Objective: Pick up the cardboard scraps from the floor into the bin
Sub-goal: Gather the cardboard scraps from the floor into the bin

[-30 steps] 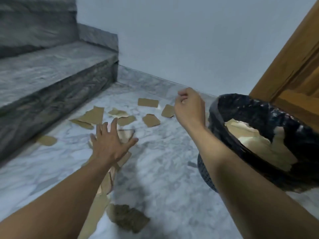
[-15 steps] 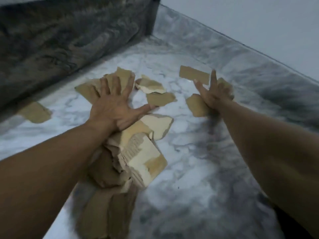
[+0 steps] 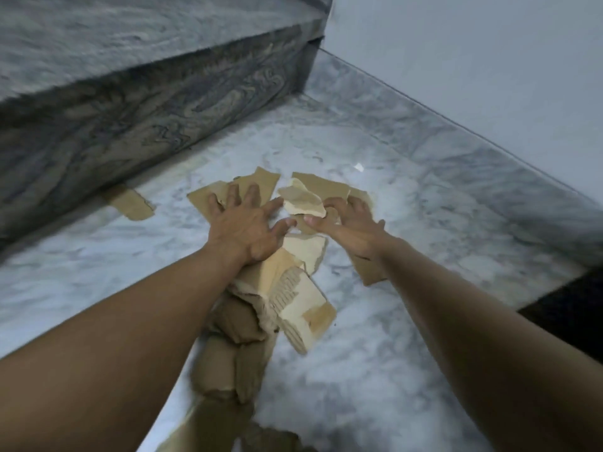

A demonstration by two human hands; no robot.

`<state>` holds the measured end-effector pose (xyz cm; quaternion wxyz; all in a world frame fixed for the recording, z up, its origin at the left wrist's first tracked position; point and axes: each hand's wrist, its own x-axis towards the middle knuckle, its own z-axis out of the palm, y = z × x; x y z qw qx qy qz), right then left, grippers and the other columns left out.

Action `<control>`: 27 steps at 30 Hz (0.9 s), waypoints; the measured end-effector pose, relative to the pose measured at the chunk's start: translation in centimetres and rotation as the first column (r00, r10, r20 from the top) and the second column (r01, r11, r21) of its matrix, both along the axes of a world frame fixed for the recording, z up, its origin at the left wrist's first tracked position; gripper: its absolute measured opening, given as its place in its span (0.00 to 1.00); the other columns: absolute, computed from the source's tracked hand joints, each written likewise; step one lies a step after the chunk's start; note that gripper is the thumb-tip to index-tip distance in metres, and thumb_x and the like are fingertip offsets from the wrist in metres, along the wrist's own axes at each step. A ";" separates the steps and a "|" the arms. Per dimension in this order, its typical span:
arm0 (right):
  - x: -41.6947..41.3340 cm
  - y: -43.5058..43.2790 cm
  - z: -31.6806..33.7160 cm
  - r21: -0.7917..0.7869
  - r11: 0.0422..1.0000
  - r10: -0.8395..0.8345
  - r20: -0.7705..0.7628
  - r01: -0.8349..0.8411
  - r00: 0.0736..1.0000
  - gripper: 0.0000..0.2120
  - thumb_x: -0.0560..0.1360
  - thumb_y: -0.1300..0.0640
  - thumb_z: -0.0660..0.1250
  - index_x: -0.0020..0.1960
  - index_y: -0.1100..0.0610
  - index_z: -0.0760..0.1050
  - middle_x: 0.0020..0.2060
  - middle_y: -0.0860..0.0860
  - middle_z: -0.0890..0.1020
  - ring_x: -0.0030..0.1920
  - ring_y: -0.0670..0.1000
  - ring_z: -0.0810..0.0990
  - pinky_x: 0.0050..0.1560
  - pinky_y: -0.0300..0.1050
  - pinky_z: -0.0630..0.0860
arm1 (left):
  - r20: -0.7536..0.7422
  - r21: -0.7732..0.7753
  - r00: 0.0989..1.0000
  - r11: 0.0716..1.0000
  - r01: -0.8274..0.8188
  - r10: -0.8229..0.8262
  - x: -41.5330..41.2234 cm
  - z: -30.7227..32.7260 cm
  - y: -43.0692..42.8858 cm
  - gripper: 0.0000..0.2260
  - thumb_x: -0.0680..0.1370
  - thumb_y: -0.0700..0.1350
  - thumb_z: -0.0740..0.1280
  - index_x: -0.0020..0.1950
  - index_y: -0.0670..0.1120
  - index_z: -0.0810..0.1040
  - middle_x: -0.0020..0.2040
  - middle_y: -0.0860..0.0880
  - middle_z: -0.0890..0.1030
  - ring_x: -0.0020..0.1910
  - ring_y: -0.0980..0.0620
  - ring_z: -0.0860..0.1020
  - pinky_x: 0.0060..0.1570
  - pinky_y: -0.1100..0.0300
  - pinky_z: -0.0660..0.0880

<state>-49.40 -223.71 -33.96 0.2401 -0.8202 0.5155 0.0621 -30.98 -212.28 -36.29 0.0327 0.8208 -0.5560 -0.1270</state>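
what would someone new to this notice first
Two bare hands meet mid-frame: the left hand presses flat, fingers spread, on a heap of torn cardboard scraps, and the right hand rests with bent fingers on more scraps beside it. The heap trails toward the camera across a pale marble floor. One lone scrap lies apart at the foot of the dark-veined step on the left.

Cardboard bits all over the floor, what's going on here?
A person is gathering torn cardboard scraps on the marble floor with bare hands. The left hand presses flat on the pile, fingers spread. The right hand lies on scraps beside it with bent fingers, and whether it grips one is unclear. A stray scrap lies apart by the step.
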 end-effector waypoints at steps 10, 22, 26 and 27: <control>-0.6 7.9 1.6 -0.127 0.981 -0.128 0.130 0.145 0.983 0.56 0.56 0.12 0.57 0.72 0.47 0.63 0.73 0.55 0.63 0.75 0.64 0.60 0.71 0.69 0.61 | -0.135 0.161 0.990 0.985 0.056 -0.035 -5.6 1.4 17.9 0.63 0.54 0.87 0.55 0.80 0.63 0.32 0.82 0.50 0.33 0.77 0.36 0.27 0.72 0.27 0.36; -0.9 12.2 1.4 0.119 0.992 0.025 0.102 -0.038 0.994 0.48 0.66 0.39 0.80 0.78 0.46 0.59 0.70 0.56 0.66 0.68 0.61 0.72 0.62 0.51 0.74 | 0.090 0.155 0.994 0.985 -0.073 0.060 -6.6 2.7 15.6 0.41 0.75 0.70 0.64 0.81 0.61 0.48 0.75 0.44 0.62 0.70 0.33 0.62 0.62 0.35 0.68; -1.3 14.9 2.1 0.175 0.984 -0.019 0.114 -0.001 0.993 0.37 0.74 0.46 0.74 0.76 0.49 0.60 0.68 0.56 0.63 0.67 0.63 0.70 0.60 0.53 0.72 | -0.130 0.121 0.984 0.987 -0.109 0.124 -7.2 3.8 15.0 0.39 0.68 0.59 0.72 0.76 0.52 0.65 0.73 0.45 0.67 0.71 0.38 0.65 0.67 0.40 0.69; -1.4 14.9 2.4 0.219 0.976 -0.046 0.120 0.019 0.992 0.39 0.74 0.49 0.74 0.78 0.49 0.57 0.69 0.57 0.62 0.69 0.63 0.68 0.60 0.53 0.71 | -0.188 0.168 0.972 0.980 -0.106 0.137 -7.0 4.4 15.1 0.42 0.64 0.59 0.72 0.76 0.52 0.65 0.73 0.44 0.67 0.72 0.38 0.64 0.68 0.41 0.69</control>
